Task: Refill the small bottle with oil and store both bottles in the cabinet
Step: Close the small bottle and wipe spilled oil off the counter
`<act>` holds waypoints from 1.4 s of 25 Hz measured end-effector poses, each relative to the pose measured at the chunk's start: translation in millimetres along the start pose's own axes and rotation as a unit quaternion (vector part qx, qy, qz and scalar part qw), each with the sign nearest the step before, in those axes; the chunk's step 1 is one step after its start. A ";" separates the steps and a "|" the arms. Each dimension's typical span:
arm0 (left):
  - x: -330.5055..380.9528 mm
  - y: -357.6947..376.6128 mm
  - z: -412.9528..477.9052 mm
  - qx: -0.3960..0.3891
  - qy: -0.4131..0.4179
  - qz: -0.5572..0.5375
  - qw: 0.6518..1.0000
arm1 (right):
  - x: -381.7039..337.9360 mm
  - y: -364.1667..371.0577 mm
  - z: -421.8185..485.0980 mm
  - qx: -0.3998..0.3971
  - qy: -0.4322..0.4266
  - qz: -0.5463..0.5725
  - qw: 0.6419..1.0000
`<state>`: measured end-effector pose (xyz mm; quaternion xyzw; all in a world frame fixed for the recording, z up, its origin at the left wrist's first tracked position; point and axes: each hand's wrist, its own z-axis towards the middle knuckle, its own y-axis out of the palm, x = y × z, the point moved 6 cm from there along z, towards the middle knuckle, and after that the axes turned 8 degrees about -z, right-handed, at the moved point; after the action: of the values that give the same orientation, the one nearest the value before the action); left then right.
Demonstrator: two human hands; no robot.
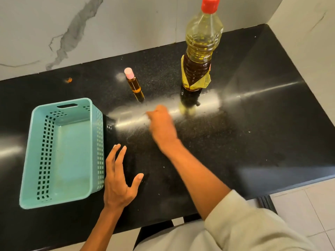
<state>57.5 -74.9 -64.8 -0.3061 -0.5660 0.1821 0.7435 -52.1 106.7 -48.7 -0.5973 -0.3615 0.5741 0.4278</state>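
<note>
Currently, the large bottle (199,51) stands capped on the surface (253,124). The small bottle (134,84) stands to its left, apart. Right hand (162,124), near the large bottle's base: fingers curled, grip indiscernible through blur. Left hand (117,183), farther left: fingers spread, holding nothing.

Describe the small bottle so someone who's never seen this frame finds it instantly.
On the black countertop, look past the far right corner of the teal basket, toward the marble wall. The small bottle stands upright there, left of the tall oil bottle. It alone is short and slim with a pink cap; its neighbour is far taller, red-capped.
</note>
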 end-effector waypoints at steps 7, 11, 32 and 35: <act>-3.0 -2.0 -1.2 0.009 -0.011 0.018 1.000 | -26.9 -0.2 7.2 -0.001 -0.125 -0.060 0.990; 0.7 -2.4 0.4 -0.001 -0.010 0.011 1.000 | 94.9 -40.4 10.4 0.092 0.116 -0.103 0.984; -6.4 1.5 1.0 -0.012 -0.011 -0.010 1.000 | 167.4 -99.5 -48.7 0.078 0.274 -0.186 0.941; -4.9 -0.1 0.1 0.003 0.002 -0.031 1.000 | 37.5 -14.9 -64.0 0.010 0.085 -0.087 0.993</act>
<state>56.0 -77.9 -68.3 -0.2867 -0.5731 0.1602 0.7508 15.5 140.7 -50.6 -0.6059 -0.3685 0.4855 0.5112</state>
